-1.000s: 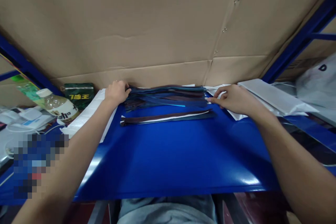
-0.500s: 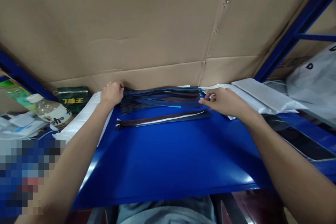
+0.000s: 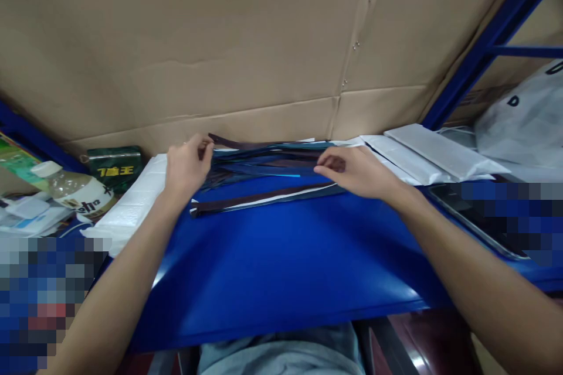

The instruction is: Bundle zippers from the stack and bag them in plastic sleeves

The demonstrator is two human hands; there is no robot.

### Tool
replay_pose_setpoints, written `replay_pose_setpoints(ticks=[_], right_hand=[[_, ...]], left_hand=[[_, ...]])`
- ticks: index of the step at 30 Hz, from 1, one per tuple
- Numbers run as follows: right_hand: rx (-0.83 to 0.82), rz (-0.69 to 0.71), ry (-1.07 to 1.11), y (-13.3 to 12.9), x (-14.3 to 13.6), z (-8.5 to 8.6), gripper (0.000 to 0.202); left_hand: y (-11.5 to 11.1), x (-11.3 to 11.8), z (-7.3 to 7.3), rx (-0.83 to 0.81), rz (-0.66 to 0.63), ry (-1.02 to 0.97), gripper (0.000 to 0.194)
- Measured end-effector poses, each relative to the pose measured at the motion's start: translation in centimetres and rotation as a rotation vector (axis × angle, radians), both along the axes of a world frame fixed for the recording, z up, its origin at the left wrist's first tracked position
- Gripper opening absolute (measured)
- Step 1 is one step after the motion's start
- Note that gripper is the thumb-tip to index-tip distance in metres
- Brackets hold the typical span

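Note:
A pile of dark strips, blue, black and brown, lies along the back of the blue table. My left hand pinches the left end of a dark brown strip, which is raised above the pile. Over the pile's right end is my right hand, its fingers curled together; what they hold, if anything, is hidden. Nearer to me, a separate small bundle of brown, white and dark strips lies across the table.
A bottle, a dark green pouch and white packaging are at the left. At the right lie white padded packets and a dark phone-like device. Cardboard rises behind the blue table.
The brown strip's left end has lifted from the pile with my left hand. My right hand has moved slightly left, its fingers more curled. The view has shifted a little.

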State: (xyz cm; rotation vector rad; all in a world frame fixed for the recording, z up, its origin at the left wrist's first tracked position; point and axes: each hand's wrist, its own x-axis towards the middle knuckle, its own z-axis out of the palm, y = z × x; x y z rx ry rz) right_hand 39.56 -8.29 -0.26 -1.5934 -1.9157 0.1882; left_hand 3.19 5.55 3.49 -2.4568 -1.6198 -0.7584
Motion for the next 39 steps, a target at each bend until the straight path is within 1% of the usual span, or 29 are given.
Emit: replay_pose_setpoints(ticks=[1, 3, 5, 7, 9, 13, 17, 19, 21, 22, 23, 26, 28, 31, 33, 35, 37, 39], right_hand=[[0.006, 0.081, 0.082, -0.2, -1.2, -0.1, 0.023], [-0.001, 0.209, 0.249, -0.6, -3.8, -0.6, 0.025], [-0.03, 0.269, 0.412, -0.9, -6.1, -1.2, 0.028], [-0.069, 0.298, 0.54, -1.1, -7.6, -1.8, 0.029], [-0.105, 0.333, 0.622, -1.2, -8.3, -2.3, 0.025], [-0.118, 0.393, 0.713, -1.1, -8.3, -2.8, 0.014], [-0.108, 0.375, 0.687, -0.9, -8.4, -3.3, 0.015], [-0.077, 0.354, 0.634, -1.0, -8.6, -3.4, 0.016], [-0.022, 0.342, 0.553, -1.2, -8.9, -3.4, 0.012], [0.009, 0.338, 0.503, -1.3, -9.1, -3.3, 0.01], [0.04, 0.334, 0.452, -1.4, -9.2, -3.3, 0.008], [0.12, 0.344, 0.305, -1.7, -9.4, -2.9, 0.008], [0.156, 0.359, 0.228, -1.7, -9.4, -2.8, 0.01], [0.199, 0.364, 0.114, -1.4, -9.2, -2.6, 0.012], [0.233, 0.358, 0.023, -1.0, -8.8, -2.5, 0.014], [0.251, 0.338, -0.06, -0.3, -7.8, -2.6, 0.014], [0.242, 0.299, -0.113, 0.6, -6.0, -2.8, 0.014], [0.221, 0.237, -0.142, 1.6, -3.6, -3.2, 0.014]], left_hand=[[-1.7, 0.8, -0.6, 0.054, -0.094, -0.088, 0.033], [-5.2, 2.4, -2.0, 0.093, -0.263, -0.172, 0.024], [-8.3, 3.9, -3.3, 0.084, -0.399, -0.202, 0.018], [-10.5, 5.0, -4.1, 0.047, -0.5, -0.23, 0.014], [-11.6, 5.7, -4.3, 0.004, -0.554, -0.269, 0.013], [-11.8, 6.0, -4.2, -0.05, -0.594, -0.35, 0.012], [-11.7, 6.1, -4.5, -0.09, -0.596, -0.434, 0.009], [-11.7, 6.2, -4.8, -0.102, -0.597, -0.457, 0.017], [-11.7, 6.2, -5.0, -0.099, -0.615, -0.441, 0.027], [-11.7, 6.2, -5.1, -0.087, -0.624, -0.424, 0.028], [-11.6, 6.2, -5.1, -0.067, -0.63, -0.411, 0.025], [-11.3, 6.1, -5.1, 0.005, -0.627, -0.379, 0.009], [-11.2, 6.0, -5.0, 0.03, -0.621, -0.358, 0.008], [-11.2, 5.9, -4.7, 0.016, -0.606, -0.355, 0.009], [-11.2, 5.8, -4.4, -0.015, -0.592, -0.367, 0.009], [-10.9, 5.5, -4.0, -0.037, -0.548, -0.389, 0.009], [-10.1, 5.0, -3.7, -0.036, -0.465, -0.407, 0.009], [-8.9, 4.1, -3.5, -0.017, -0.375, -0.4, 0.01]])
